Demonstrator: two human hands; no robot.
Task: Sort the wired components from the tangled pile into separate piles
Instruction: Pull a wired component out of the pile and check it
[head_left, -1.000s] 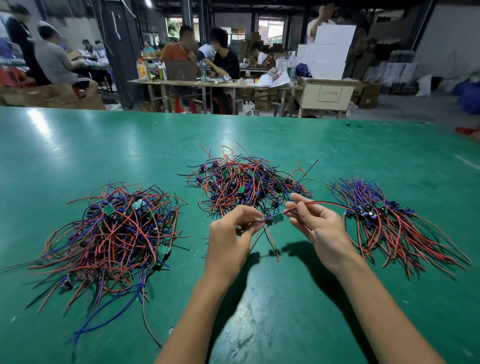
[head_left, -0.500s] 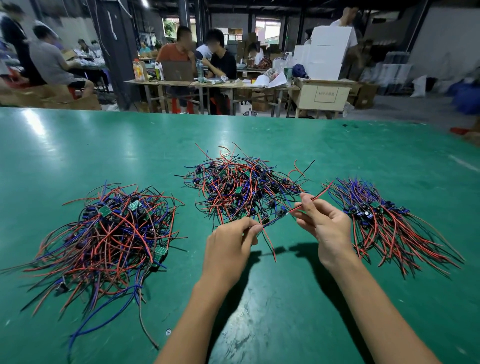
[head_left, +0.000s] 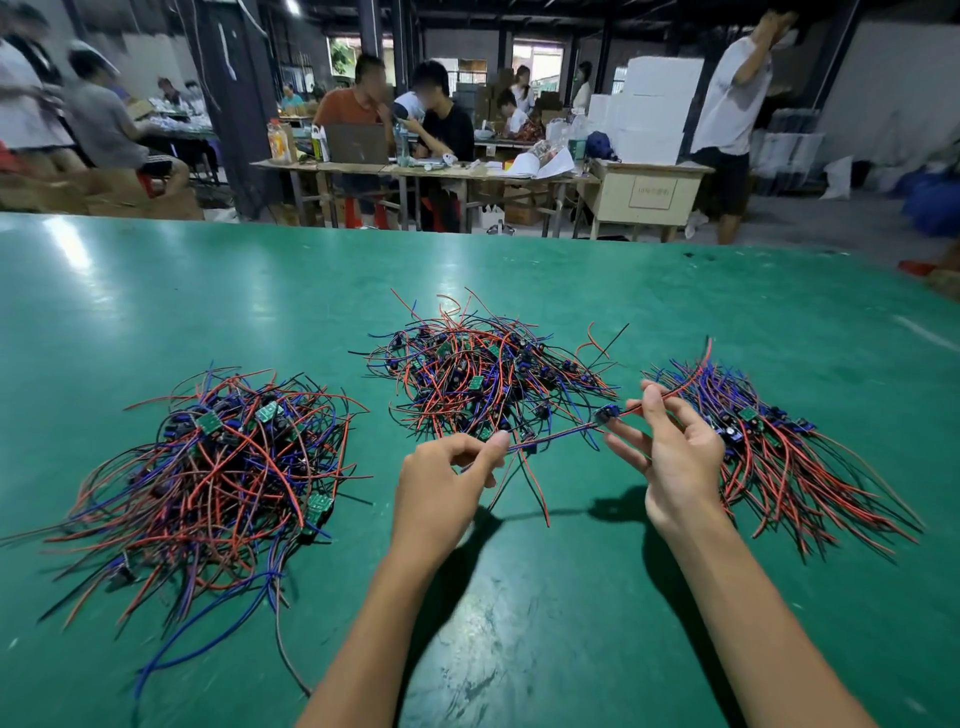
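Green table (head_left: 156, 291) carries three heaps: a loose tangle at left (head_left: 208, 467), the tangled pile (head_left: 483, 379) in the middle, a combed-out sorted pile (head_left: 779, 447) at right. One wired component (head_left: 605, 414) is held in the air between middle and right heaps, its small board just left of the right hand (head_left: 675, 457). Left hand (head_left: 441, 478) pinches the near wire ends between thumb and forefinger; right hand grips the red lead with thumb and forefinger, other fingers spread loosely.

One head-worn wide-angle view looks forward and down, close over the green table (head_left: 208, 291), workshop beyond.
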